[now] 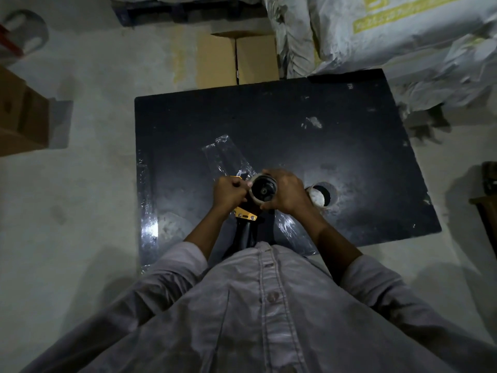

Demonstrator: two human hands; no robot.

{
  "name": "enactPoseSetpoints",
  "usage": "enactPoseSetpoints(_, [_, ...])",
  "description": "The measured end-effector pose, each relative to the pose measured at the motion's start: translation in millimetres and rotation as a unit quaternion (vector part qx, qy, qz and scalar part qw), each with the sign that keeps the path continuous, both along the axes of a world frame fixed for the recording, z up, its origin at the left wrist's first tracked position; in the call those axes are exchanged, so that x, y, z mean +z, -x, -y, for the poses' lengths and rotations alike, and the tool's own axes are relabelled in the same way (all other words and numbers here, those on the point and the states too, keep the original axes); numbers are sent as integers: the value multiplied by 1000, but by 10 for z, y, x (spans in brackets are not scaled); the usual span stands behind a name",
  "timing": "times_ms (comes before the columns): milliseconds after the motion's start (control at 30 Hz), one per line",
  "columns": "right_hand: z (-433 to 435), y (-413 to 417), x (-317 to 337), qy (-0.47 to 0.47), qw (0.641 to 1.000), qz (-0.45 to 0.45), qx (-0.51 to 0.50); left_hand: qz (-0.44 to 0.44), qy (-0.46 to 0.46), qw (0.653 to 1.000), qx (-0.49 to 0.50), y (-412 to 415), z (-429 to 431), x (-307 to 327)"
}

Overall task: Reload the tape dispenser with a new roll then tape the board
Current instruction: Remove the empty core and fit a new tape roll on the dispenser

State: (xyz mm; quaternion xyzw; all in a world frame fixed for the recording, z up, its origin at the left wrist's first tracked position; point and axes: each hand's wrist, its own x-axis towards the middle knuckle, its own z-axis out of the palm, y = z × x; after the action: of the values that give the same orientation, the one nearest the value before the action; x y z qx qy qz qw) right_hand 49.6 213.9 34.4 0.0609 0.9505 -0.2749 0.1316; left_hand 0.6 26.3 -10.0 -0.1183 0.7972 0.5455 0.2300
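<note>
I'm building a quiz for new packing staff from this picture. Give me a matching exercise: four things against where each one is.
Things:
1. tape dispenser
2. spare roll
3. cardboard box
4. sacks

Places:
A. on the floor beyond the board's far edge
B. lying on the board, right of the hands
C. piled at the upper right
D. held over the board in both hands

Pairs: 1-D, 2-B, 3-A, 4-C

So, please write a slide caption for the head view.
Both hands seat a tape roll on the dispenser above the black board.

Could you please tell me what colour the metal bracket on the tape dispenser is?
Yellow-orange, on the tape dispenser, seen in the head view.
</note>
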Motion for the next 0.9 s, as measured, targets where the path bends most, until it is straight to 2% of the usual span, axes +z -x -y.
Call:
enactPoseSetpoints(100, [12, -31, -33, 9, 1000, 0, -23, -36, 55, 998, -11, 1, -83, -23])
enactPoseSetpoints(233, [126, -52, -89, -26, 1000, -4, -12, -27, 96, 995, -14, -18, -58, -140])
enactPoseSetpoints(433, [174, -11, -34, -50, 999, -3, 7, 15, 58, 998, 7, -25, -63, -108])
enactPoseSetpoints(567, [129, -17, -134, -44, 999, -8, -11, 26, 90, 995, -21, 20, -71, -126])
enactPoseSetpoints(800, [85, -101, -345, -23, 999, 4, -39, -16, 138, 988, -67, -41, -197, -78])
enactPoseSetpoints(900, [88, -49, -427, -43, 999, 19, -26, -53, 200, 974, -91, -59, -174, -156])
